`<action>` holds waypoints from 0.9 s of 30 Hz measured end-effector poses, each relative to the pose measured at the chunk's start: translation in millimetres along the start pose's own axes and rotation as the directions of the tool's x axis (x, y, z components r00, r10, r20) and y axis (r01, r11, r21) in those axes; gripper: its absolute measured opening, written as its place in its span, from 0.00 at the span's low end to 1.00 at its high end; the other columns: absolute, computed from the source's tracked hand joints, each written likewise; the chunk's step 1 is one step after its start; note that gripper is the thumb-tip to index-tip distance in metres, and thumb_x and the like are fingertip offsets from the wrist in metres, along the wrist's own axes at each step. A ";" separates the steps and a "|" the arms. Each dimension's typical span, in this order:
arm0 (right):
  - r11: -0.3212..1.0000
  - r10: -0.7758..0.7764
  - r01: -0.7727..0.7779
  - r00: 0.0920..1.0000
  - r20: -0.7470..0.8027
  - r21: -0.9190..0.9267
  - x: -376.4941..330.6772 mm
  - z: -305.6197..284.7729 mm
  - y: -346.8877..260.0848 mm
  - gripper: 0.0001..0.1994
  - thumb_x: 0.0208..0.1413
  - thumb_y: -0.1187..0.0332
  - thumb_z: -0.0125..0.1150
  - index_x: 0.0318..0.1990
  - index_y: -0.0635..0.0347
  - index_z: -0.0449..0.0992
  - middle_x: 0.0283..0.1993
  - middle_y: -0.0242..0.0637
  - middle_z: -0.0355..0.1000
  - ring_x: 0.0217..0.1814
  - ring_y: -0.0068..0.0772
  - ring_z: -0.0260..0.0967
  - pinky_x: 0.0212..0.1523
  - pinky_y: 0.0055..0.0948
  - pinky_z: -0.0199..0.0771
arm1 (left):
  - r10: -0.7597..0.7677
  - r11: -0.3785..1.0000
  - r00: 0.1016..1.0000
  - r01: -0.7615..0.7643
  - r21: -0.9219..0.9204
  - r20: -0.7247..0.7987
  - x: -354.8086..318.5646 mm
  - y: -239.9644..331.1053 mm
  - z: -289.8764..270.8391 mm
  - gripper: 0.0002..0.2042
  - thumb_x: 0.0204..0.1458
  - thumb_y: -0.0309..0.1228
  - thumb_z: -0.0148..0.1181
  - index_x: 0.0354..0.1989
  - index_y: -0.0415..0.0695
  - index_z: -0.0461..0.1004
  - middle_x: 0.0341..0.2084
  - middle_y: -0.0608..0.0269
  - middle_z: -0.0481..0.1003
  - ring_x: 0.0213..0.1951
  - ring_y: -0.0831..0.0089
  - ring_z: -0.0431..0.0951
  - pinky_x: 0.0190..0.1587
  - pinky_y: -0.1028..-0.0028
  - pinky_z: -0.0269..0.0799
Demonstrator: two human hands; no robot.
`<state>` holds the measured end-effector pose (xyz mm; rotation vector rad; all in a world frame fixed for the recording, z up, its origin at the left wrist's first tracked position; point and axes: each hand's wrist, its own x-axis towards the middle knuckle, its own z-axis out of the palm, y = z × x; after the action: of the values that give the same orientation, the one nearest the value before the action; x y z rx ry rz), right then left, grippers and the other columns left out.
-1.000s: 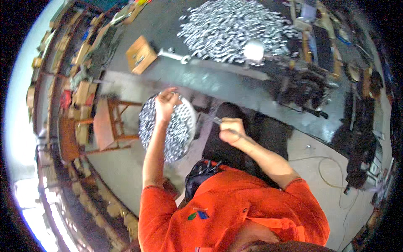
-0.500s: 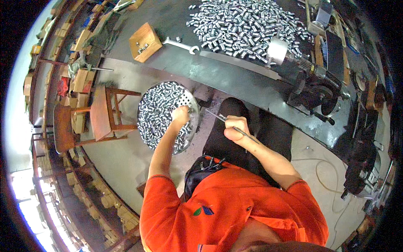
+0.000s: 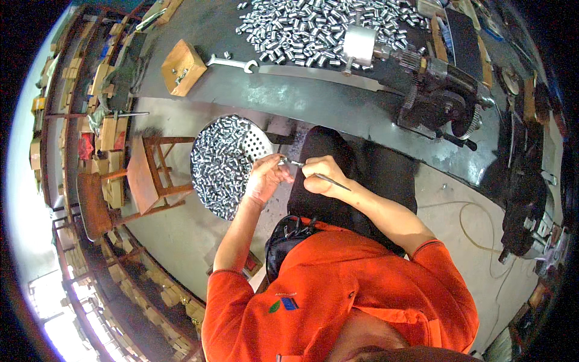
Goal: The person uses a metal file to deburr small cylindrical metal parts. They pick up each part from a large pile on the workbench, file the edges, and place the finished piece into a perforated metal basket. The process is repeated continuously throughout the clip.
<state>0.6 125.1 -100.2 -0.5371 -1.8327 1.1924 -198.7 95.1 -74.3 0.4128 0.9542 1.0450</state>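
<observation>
My left hand (image 3: 265, 180) pinches a small shiny metal cylinder (image 3: 281, 161) between thumb and fingertips, partly hidden by them. My right hand (image 3: 324, 174) is closed around a thin dark metal rod-like tool (image 3: 335, 182). Its tip points at the cylinder; whether it enters the piece is too small to tell. Both hands are over my lap, beside the right rim of a round perforated metal pan (image 3: 258, 143). Many similar cylinders (image 3: 220, 163) fill the pan, leaving its holed bottom bare at the upper right.
Across the front runs a dark metal workbench (image 3: 271, 96) with a heap of cylinders (image 3: 313, 30), a wooden box (image 3: 184, 67), an open-end wrench (image 3: 232, 62) and a geared machine (image 3: 443, 96). To the left stand a wooden chair (image 3: 145, 175) and loaded shelves (image 3: 60, 157).
My left hand has come out of the pan toward my right hand, bringing a small cylinder. The rod in my right hand now meets it closely. The view has shifted slightly.
</observation>
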 end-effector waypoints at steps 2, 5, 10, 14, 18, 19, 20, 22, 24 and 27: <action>1.000 -0.002 0.002 1.000 0.004 -0.006 -0.5 -0.7 1.5 0.11 0.34 0.67 0.56 0.15 0.60 0.61 0.15 0.41 0.60 0.17 0.46 0.62 0.18 0.37 0.59 | 0.014 0.992 1.000 -0.016 0.124 0.017 2.3 -0.9 1.8 0.10 0.54 0.31 0.51 0.34 0.34 0.70 0.19 0.53 0.73 0.23 0.61 0.76 0.30 0.64 0.75; 0.999 0.017 -0.015 0.998 0.053 -0.041 -1.1 -1.7 4.5 0.12 0.34 0.64 0.56 0.15 0.60 0.61 0.15 0.43 0.61 0.19 0.49 0.63 0.19 0.40 0.60 | 0.034 0.944 0.997 -0.053 0.324 0.064 1.1 5.3 12.4 0.10 0.54 0.30 0.52 0.33 0.32 0.71 0.20 0.54 0.74 0.23 0.66 0.76 0.30 0.69 0.74; 0.989 0.026 -0.015 0.997 0.078 -0.147 -2.7 -1.3 3.8 0.13 0.35 0.62 0.56 0.15 0.60 0.62 0.16 0.44 0.62 0.20 0.51 0.64 0.21 0.43 0.62 | 0.061 0.738 0.993 -0.111 0.666 0.098 -2.7 17.5 23.0 0.08 0.51 0.21 0.54 0.38 0.31 0.70 0.26 0.56 0.76 0.30 0.73 0.77 0.35 0.76 0.73; 0.991 0.038 -0.031 0.998 0.056 -0.127 -4.7 0.2 6.5 0.13 0.35 0.62 0.56 0.15 0.61 0.62 0.16 0.44 0.62 0.20 0.51 0.63 0.20 0.43 0.62 | 0.088 0.655 0.984 -0.173 0.735 0.153 -4.9 19.4 36.0 0.09 0.49 0.18 0.54 0.39 0.33 0.70 0.30 0.57 0.76 0.35 0.72 0.77 0.39 0.75 0.73; 0.999 0.041 -0.042 0.999 0.025 0.011 -2.3 -0.8 7.4 0.14 0.34 0.63 0.56 0.14 0.62 0.59 0.15 0.43 0.60 0.18 0.48 0.61 0.18 0.38 0.58 | 0.094 0.670 0.982 -0.186 0.719 0.166 -3.4 23.1 36.1 0.09 0.48 0.17 0.54 0.39 0.33 0.70 0.30 0.58 0.75 0.35 0.72 0.76 0.39 0.75 0.72; 0.998 0.060 -0.061 0.997 0.049 0.019 -2.0 -4.8 6.6 0.14 0.34 0.63 0.56 0.13 0.62 0.59 0.15 0.42 0.59 0.17 0.47 0.60 0.18 0.37 0.56 | 0.110 0.688 0.980 -0.194 0.699 0.164 -3.1 26.1 33.7 0.09 0.48 0.16 0.54 0.39 0.34 0.70 0.30 0.59 0.75 0.35 0.73 0.76 0.39 0.75 0.72; 0.996 0.077 -0.079 0.994 0.074 0.028 0.2 -7.9 4.4 0.15 0.35 0.63 0.56 0.13 0.62 0.58 0.15 0.42 0.58 0.17 0.45 0.60 0.18 0.36 0.55 | 0.127 0.705 0.979 -0.203 0.679 0.160 -3.8 31.0 29.4 0.09 0.47 0.16 0.54 0.38 0.34 0.70 0.30 0.59 0.75 0.35 0.73 0.76 0.39 0.76 0.72; 0.997 0.017 -0.012 0.998 -0.059 0.081 4.8 -11.9 -3.6 0.15 0.36 0.61 0.55 0.12 0.61 0.59 0.13 0.39 0.53 0.14 0.40 0.54 0.17 0.35 0.50 | 0.239 0.658 0.969 -0.211 0.723 0.065 -3.5 37.1 15.8 0.09 0.46 0.18 0.57 0.37 0.36 0.71 0.28 0.63 0.75 0.28 0.78 0.75 0.32 0.79 0.71; 0.989 0.046 -0.027 0.991 -0.126 0.146 3.7 -18.1 -13.1 0.17 0.36 0.61 0.55 0.12 0.61 0.57 0.12 0.38 0.50 0.14 0.35 0.52 0.17 0.33 0.47 | 0.393 0.096 0.902 -0.236 0.967 0.181 -3.6 46.8 14.1 0.08 0.41 0.20 0.59 0.32 0.37 0.73 0.21 0.62 0.72 0.23 0.77 0.73 0.26 0.78 0.67; 0.974 -0.006 0.048 0.982 -0.189 0.221 3.5 -16.2 -13.4 0.18 0.36 0.61 0.55 0.11 0.62 0.56 0.12 0.36 0.49 0.14 0.32 0.50 0.17 0.33 0.46 | 0.466 -0.167 0.838 -0.231 0.958 0.284 -2.7 46.2 6.0 0.08 0.37 0.22 0.61 0.28 0.40 0.74 0.20 0.58 0.70 0.19 0.68 0.71 0.24 0.73 0.66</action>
<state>13.7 129.9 -84.1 -0.4768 -1.5188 1.2667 -219.2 115.5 -37.7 2.0643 1.7803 0.5998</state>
